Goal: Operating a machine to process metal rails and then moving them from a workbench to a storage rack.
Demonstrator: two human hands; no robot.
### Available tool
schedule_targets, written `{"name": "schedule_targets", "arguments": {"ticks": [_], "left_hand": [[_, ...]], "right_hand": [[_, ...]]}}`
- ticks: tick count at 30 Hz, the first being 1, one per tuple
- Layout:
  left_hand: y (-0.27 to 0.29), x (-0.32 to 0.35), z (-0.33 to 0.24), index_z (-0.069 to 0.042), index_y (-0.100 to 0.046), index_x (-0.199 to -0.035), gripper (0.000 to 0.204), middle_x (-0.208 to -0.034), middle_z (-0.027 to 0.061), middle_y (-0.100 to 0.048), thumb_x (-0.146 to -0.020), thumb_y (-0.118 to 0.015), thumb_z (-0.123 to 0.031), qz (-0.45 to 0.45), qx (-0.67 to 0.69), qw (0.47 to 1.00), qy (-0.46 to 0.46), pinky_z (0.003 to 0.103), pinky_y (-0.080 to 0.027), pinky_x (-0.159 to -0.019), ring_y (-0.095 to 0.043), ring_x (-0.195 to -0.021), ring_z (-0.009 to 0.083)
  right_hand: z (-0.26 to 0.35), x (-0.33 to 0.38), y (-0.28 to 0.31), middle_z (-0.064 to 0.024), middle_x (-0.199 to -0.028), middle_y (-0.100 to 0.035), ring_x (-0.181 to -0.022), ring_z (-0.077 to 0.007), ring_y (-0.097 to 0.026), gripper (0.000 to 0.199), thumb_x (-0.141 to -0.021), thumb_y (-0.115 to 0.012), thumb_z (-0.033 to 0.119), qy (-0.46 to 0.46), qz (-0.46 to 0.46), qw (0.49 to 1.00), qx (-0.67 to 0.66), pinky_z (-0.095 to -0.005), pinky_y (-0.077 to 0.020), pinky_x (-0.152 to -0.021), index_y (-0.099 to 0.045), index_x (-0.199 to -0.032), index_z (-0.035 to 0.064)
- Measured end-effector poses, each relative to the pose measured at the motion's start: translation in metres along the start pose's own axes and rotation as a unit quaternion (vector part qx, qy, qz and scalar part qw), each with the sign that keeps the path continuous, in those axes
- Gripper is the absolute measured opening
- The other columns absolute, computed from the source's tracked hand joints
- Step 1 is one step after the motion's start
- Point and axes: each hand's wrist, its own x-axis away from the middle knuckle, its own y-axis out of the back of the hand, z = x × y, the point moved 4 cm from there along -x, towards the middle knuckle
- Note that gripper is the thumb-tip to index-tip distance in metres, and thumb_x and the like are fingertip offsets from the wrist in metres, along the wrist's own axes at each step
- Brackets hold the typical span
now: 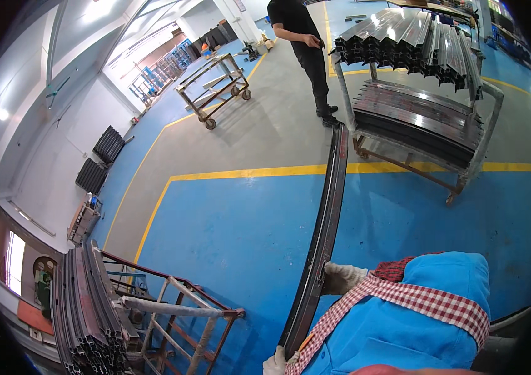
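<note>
A long dark metal profile [324, 225] runs from the bottom middle of the head view up to the feet of another person. My left hand [274, 363], in a pale glove, is closed around its near end at the lower edge. Farther up the same profile, my right hand [342, 279], also gloved, grips its right side; the fingertips are partly hidden by the profile. Whether it is a single bar or two lying together I cannot tell. My blue top and red checked apron strap fill the lower right.
At upper right a wheeled rack [493, 119] carries stacked profiles [397, 37]. A person in dark clothes [303, 50] stands beside it. An emptier trolley [212, 90] stands farther left. Lower left, a metal frame stand [184, 300] sits beside bundled profiles [84, 306]. Yellow lines [247, 172] cross the floor.
</note>
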Motion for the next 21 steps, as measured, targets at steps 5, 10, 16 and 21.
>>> {"name": "schedule_targets", "arguments": {"ticks": [5,10,16,21], "left_hand": [[0.011,-0.011,-0.005,-0.012,-0.069,-0.127,0.045,-0.077,0.0105,-0.062,-0.091,-0.076,-0.038,0.047,0.011,0.999,0.001,0.044,-0.048,-0.055,-0.058,-0.064,0.0322],[0.03,-0.019,-0.015,-0.012,-0.069,-0.127,0.045,-0.076,0.0109,-0.062,-0.092,-0.076,-0.039,0.118,0.015,0.993,-0.006,0.045,-0.047,-0.055,-0.057,-0.063,0.0328],[0.028,-0.008,-0.026,-0.012,-0.069,-0.127,0.045,-0.076,0.0114,-0.062,-0.092,-0.075,-0.039,0.021,-0.007,1.0,-0.009,0.045,-0.047,-0.054,-0.057,-0.063,0.0334],[0.021,-0.004,-0.025,-0.012,-0.069,-0.128,0.045,-0.076,0.0113,-0.062,-0.092,-0.075,-0.039,-0.055,-0.006,0.998,-0.014,0.045,-0.048,-0.055,-0.058,-0.064,0.0334]], "right_hand": [[0.005,0.001,0.004,-0.0053,-0.125,-0.07,-0.121,-0.0298,-0.063,0.035,-0.085,-0.084,0.031,0.001,0.009,1.0,0.0,-0.0627,-0.034,-0.115,-0.072,-0.117,0.0191],[0.005,0.007,0.001,-0.0042,-0.126,-0.07,-0.121,-0.0291,-0.063,0.039,-0.084,-0.086,0.036,-0.007,-0.015,0.999,0.029,-0.0634,-0.0335,-0.114,-0.072,-0.116,0.0197],[0.004,0.004,0.017,-0.0044,-0.126,-0.07,-0.121,-0.0302,-0.063,0.041,-0.082,-0.087,0.038,0.0,0.009,1.0,0.019,-0.0653,-0.0321,-0.114,-0.072,-0.116,0.0199],[0.01,0.01,-0.004,-0.0049,-0.126,-0.07,-0.121,-0.0314,-0.062,0.04,-0.083,-0.086,0.039,-0.006,-0.011,0.999,0.036,-0.0661,-0.0309,-0.114,-0.072,-0.115,0.0198]]}}
